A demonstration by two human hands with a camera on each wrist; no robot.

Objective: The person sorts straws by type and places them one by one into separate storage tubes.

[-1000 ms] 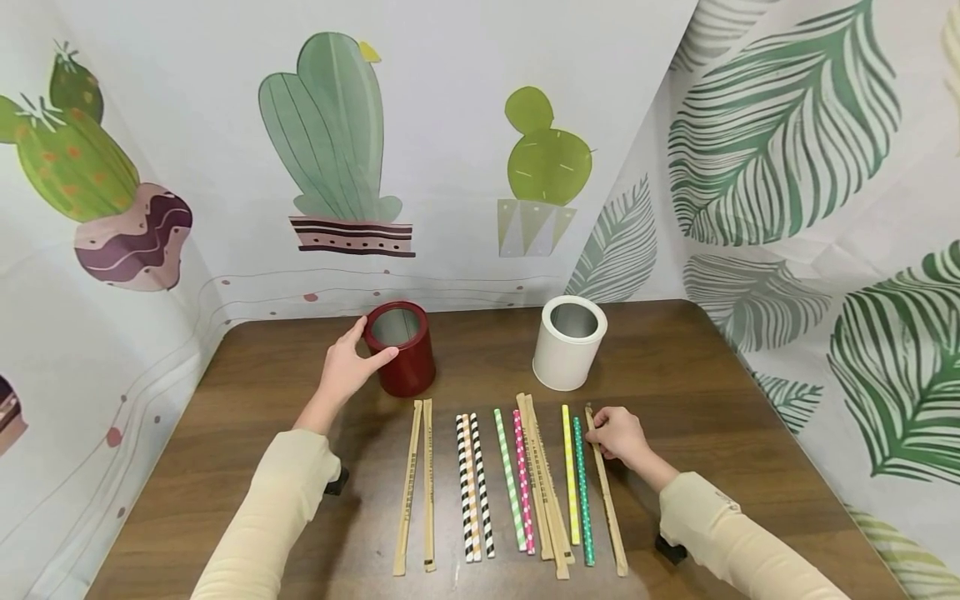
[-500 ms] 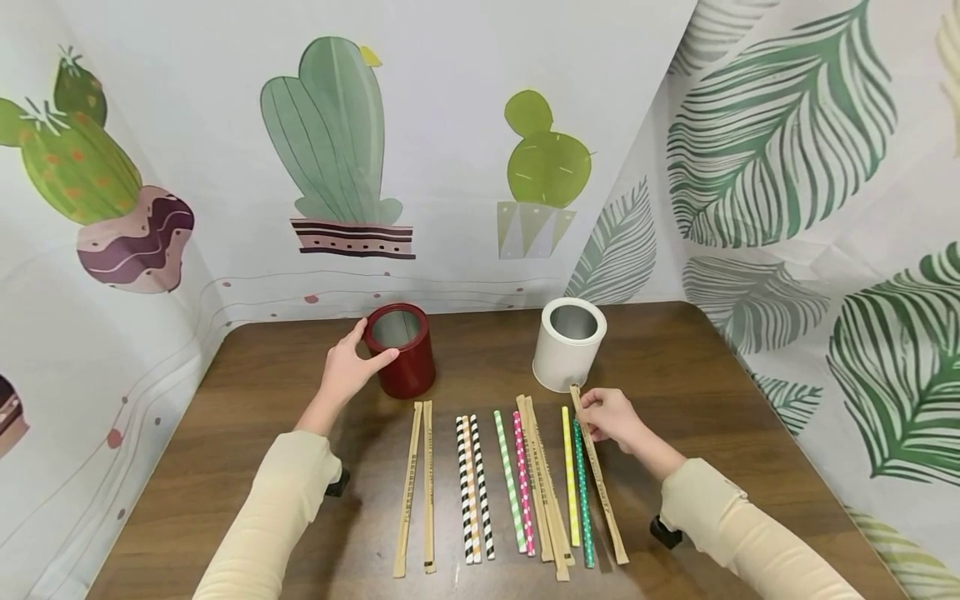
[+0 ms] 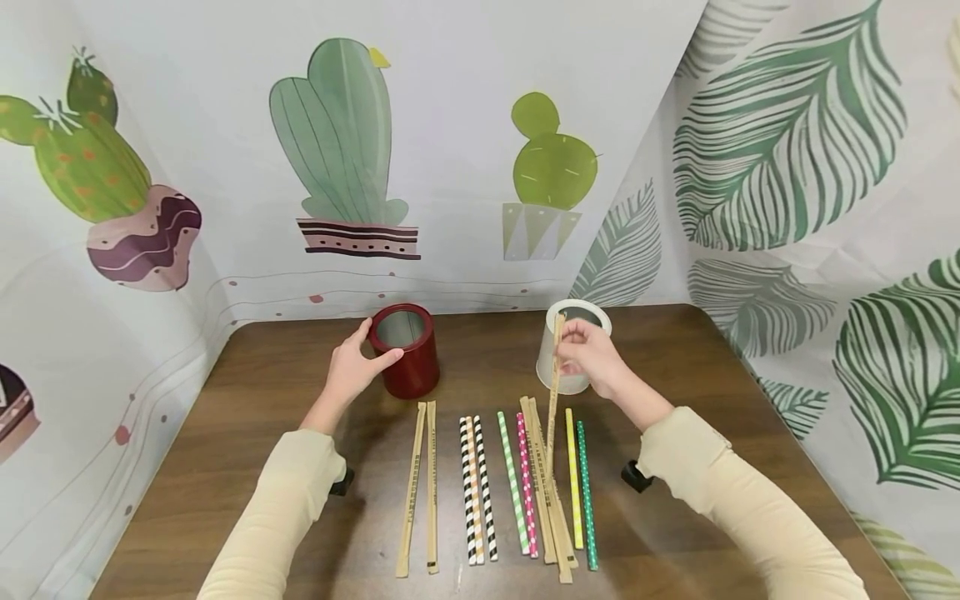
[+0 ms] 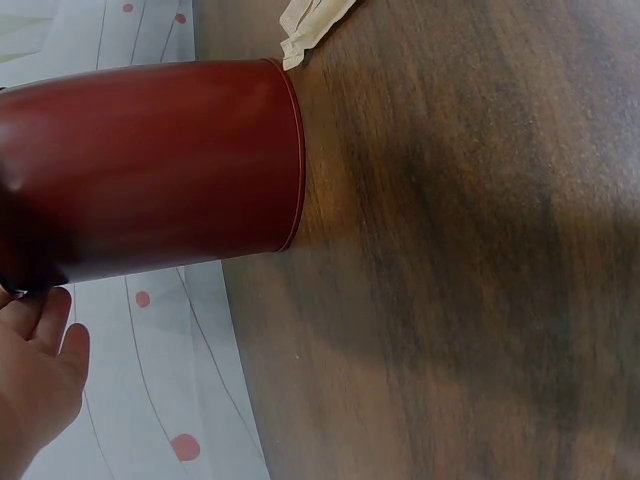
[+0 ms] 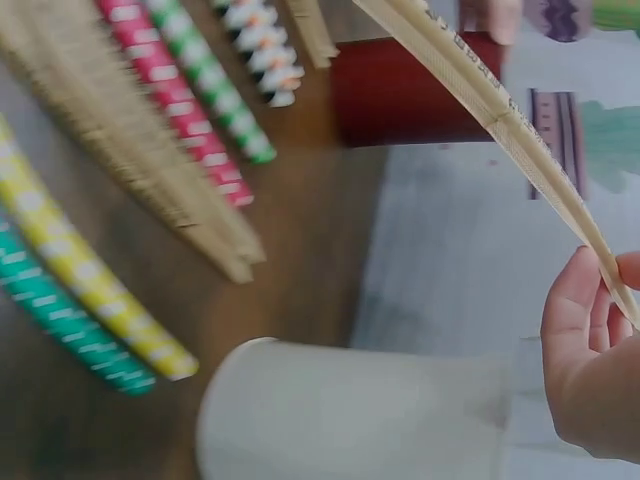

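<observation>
My right hand (image 3: 588, 354) pinches one end of a paper-wrapped straw (image 3: 553, 400). It is in front of the white can (image 3: 564, 385), partly hiding it, and the straw's lower part hangs over the other straws. In the right wrist view the wrapped straw (image 5: 500, 120) slants up from the fingertips (image 5: 575, 275), above the white can (image 5: 350, 410). My left hand (image 3: 352, 367) holds the red can (image 3: 412, 371) by its rim, thumb at the front and fingers at the left. The left wrist view shows the can (image 4: 160, 170) standing on the table.
Two wrapped straws (image 3: 431, 492) lie at the left. Black-and-white and orange striped straws (image 3: 475, 492), a green striped straw (image 3: 513, 483), a pink dotted straw (image 3: 527, 483), more wrapped straws (image 3: 558, 533), a yellow straw (image 3: 573, 483) and a teal straw (image 3: 587, 500) lie rightward.
My right hand has picked up the rightmost wrapped straw and carried it up and left to the front of the white can. My left hand has stayed on the red can.
</observation>
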